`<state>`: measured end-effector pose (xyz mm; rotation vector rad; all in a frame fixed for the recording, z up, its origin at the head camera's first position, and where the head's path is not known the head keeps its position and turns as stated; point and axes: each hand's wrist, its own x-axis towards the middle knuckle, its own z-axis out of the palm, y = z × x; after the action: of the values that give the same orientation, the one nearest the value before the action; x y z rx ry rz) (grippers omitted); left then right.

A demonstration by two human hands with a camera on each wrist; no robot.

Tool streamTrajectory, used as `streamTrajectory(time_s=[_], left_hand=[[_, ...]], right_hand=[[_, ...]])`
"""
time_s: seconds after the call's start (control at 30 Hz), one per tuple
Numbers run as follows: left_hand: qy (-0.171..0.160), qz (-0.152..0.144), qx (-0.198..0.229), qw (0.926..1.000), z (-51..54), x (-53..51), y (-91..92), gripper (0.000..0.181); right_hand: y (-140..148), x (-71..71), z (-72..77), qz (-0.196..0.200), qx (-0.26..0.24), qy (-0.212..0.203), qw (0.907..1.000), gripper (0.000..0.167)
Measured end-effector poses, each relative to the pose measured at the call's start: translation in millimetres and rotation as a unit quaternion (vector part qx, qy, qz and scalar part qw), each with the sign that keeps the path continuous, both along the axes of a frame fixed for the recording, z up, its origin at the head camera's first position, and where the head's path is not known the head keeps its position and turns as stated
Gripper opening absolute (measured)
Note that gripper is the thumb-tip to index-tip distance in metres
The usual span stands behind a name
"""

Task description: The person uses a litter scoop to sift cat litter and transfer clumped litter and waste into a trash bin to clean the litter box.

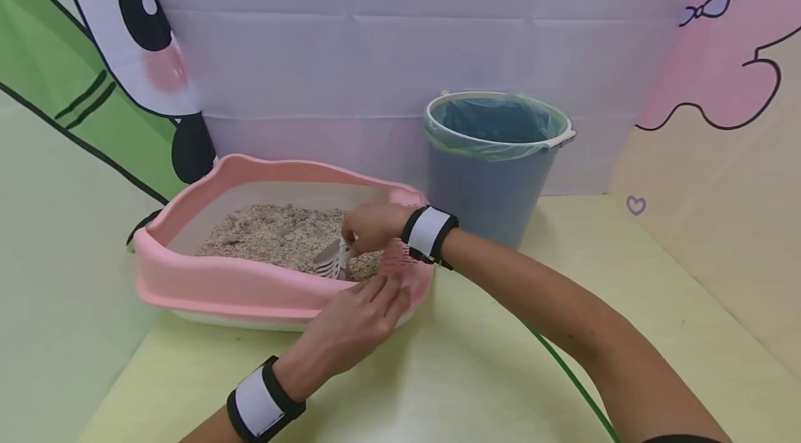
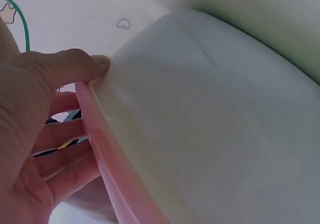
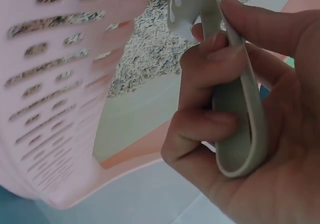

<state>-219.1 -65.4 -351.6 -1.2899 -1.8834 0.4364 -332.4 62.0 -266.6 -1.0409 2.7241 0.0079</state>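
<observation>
A pink-rimmed litter box (image 1: 231, 284) holds grainy litter (image 1: 275, 231). My right hand (image 1: 375, 226) curls round the handle of a grey slotted scoop (image 1: 333, 261), whose head is at the litter near the box's front right. In the right wrist view, my right hand (image 3: 280, 109) wraps the looped scoop handle (image 3: 237, 154). My left hand (image 1: 359, 318) holds the front right rim; in the left wrist view, my left hand's (image 2: 45, 114) thumb lies on the box's pale outer side (image 2: 200, 109) and the fingers lie over the pink rim (image 2: 107, 154).
A blue-grey bucket (image 1: 488, 186) lined with a green bag stands behind and right of the box. The box's pink perforated panel (image 1: 397, 259) is beside my right wrist. A green cord (image 1: 578, 387) runs by my right arm. Printed cloth (image 1: 313, 67) hangs behind.
</observation>
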Motion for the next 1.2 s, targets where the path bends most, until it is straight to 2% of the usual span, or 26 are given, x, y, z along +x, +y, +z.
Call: streamTrajectory(time_s=[0.23,0.43,0.57,0.73,1.0,1.2], left_hand=[[0.013,-0.012,0.02,0.9997,-0.1,0.9,1.3,0.039],[0.016,-0.001,0.011,0.9998,3.7,0.2,-8.2,0.035],[0.009,-0.003,0.013,0.9999,3.4,0.4,-13.7,0.034],[0.009,-0.004,0.022,0.9997,0.5,-0.8,-12.8,0.032],[0.024,-0.007,0.02,0.9995,-3.0,0.8,-8.2,0.037],[0.039,-0.008,0.019,0.999,-2.7,4.5,0.7,0.027]], right_hand=[[-16.2,-2.7,0.8,-0.002,-0.01,-0.011,0.9999,0.025],[-36.2,-6.6,0.4,0.02,-0.023,-0.011,0.9995,0.027],[-45.9,-10.3,-3.4,0.022,-0.016,-0.011,0.9996,0.023],[-55.1,-16.2,-10.7,0.026,-0.032,-0.012,0.9991,0.023],[-78.4,-29.4,-18.1,0.025,-0.036,-0.025,0.9987,0.039],[-98.8,-37.4,-24.7,0.001,-0.04,-0.032,0.9987,0.049]])
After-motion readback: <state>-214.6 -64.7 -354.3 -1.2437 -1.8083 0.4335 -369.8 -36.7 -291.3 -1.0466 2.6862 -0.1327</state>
